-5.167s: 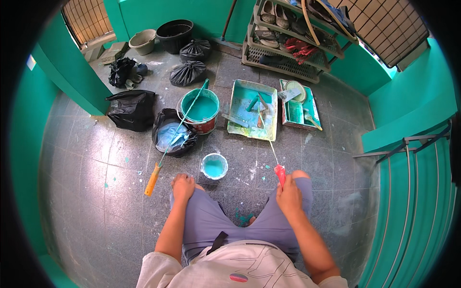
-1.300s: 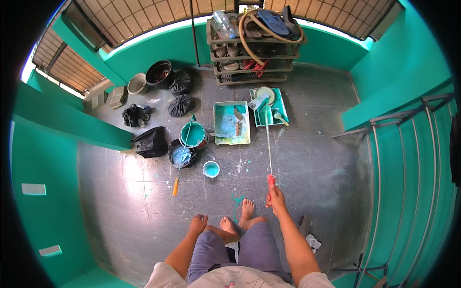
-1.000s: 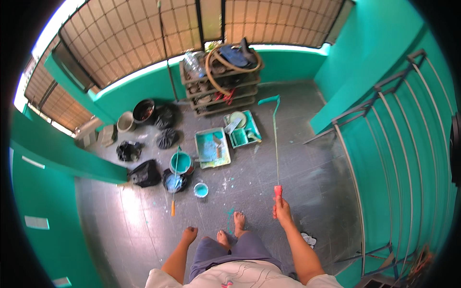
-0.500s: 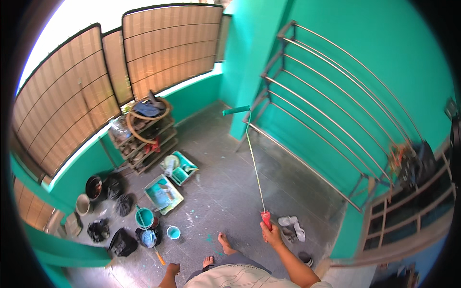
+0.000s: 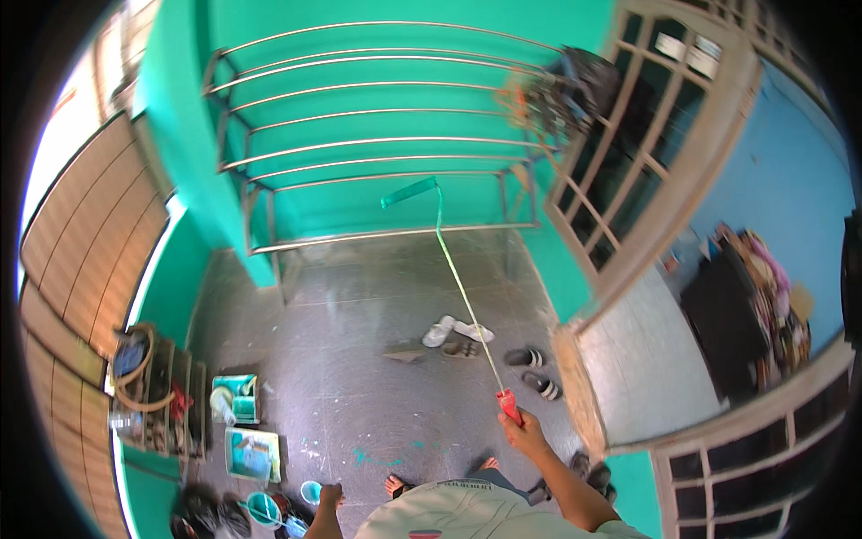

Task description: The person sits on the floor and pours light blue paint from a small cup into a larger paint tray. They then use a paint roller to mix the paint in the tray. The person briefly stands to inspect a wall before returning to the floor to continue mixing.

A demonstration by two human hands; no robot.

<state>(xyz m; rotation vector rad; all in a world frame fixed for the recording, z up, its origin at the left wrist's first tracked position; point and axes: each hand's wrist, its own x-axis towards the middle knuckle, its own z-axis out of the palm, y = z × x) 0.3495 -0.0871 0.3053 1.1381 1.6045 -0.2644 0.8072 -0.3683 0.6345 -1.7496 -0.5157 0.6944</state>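
Note:
My right hand [image 5: 524, 435] is wrapped round the red grip of a long-handled paint roller [image 5: 464, 296]. Its pale, paint-streaked rod slants up and away to the left, and a green-coated roller sleeve [image 5: 409, 192] crosses its far end. From this view the sleeve overlaps the lower part of a metal rack [image 5: 386, 235] at the green wall; I cannot tell whether they touch. Low at my left side, my left hand [image 5: 331, 496] is curled closed with no object visible in it. Nearest to it is a small tub of green paint [image 5: 311, 491].
Paint trays [image 5: 280, 455] and a paint bucket [image 5: 263, 509] stand on the left floor beside a cluttered shelf [image 5: 162, 395]. Pale shoes [image 5: 438, 331] and dark sandals [image 5: 541, 384] lie ahead. A doorway with a wooden sill [image 5: 579, 386] opens on the right. Green paint spots mark the floor.
My view has turned to the right, so the rack now lies straight ahead and the trays sit at lower left. The roller stays in my right hand, its sleeve now in front of the rack.

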